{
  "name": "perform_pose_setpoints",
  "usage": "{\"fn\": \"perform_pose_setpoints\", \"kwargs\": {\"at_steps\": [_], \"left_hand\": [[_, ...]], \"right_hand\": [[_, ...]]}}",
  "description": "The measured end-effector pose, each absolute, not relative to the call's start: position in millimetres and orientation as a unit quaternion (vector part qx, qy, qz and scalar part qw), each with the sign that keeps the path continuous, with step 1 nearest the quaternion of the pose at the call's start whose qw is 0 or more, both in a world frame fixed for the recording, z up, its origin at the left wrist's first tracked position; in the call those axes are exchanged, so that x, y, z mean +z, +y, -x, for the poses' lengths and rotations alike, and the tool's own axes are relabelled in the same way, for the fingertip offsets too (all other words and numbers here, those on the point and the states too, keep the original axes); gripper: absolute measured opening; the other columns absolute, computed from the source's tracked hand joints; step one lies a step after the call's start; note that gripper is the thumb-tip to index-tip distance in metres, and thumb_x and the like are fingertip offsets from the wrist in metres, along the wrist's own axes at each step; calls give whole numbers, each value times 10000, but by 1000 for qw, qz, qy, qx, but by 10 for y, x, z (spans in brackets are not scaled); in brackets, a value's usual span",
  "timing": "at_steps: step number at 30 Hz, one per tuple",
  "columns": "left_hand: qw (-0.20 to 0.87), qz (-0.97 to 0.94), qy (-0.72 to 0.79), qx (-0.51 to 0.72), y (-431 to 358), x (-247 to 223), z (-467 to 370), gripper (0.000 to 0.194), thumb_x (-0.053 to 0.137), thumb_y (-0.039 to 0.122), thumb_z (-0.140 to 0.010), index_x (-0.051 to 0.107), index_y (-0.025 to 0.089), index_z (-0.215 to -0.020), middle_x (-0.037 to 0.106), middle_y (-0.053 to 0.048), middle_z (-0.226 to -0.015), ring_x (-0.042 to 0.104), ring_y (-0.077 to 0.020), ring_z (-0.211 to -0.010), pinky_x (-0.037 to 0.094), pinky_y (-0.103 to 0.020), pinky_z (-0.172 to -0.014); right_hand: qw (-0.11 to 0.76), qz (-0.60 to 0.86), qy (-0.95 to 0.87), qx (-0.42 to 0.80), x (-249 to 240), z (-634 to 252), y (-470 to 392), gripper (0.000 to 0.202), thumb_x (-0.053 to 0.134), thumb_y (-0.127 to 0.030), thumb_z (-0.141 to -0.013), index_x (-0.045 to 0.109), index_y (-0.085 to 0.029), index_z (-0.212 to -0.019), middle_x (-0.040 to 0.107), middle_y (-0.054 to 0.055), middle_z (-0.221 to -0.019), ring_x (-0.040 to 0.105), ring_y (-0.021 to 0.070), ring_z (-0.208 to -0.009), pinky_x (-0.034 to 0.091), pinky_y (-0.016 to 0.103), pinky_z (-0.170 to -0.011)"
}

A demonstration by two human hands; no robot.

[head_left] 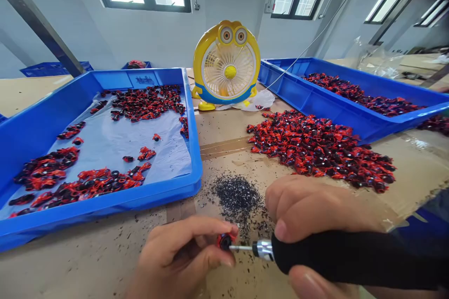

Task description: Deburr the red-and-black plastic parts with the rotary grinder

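Between the thumb and fingers of my left hand is a small red and black plastic part. My right hand is wrapped round a thick black electric screwdriver with a silver collar. Its thin metal bit points left, and the tip meets the dark side of the part. Just beyond my hands lies a heap of small black screws or shavings, too fine to tell which. A large pile of similar red and black parts spreads behind my right hand.
To the left stands a blue tray, lined with a pale sheet and holding groups of red and black parts. Another blue tray with more parts is at the right. A yellow fan sits at the back of the cardboard-covered table.
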State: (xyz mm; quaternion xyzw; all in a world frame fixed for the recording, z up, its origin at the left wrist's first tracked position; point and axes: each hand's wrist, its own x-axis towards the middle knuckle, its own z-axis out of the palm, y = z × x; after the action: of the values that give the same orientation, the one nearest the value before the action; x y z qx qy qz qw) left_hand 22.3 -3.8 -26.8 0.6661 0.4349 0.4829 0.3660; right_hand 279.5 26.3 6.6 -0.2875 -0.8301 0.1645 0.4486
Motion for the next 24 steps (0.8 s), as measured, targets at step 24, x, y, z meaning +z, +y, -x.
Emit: {"fn": "perform_pose_setpoints", "kwargs": {"at_steps": [24], "left_hand": [[404,-664,410,478,-22,-173,-255,287,903,201,-903,874,424,-1082,878,105,-754,829,-106,-600,625,-73,-631]], "right_hand": [[581,208,-758,211,18,-2356,369,242,636,-468,-1064,652,-264,-934,514,-57,-607,470,120,-483,420,324,-522]]}}
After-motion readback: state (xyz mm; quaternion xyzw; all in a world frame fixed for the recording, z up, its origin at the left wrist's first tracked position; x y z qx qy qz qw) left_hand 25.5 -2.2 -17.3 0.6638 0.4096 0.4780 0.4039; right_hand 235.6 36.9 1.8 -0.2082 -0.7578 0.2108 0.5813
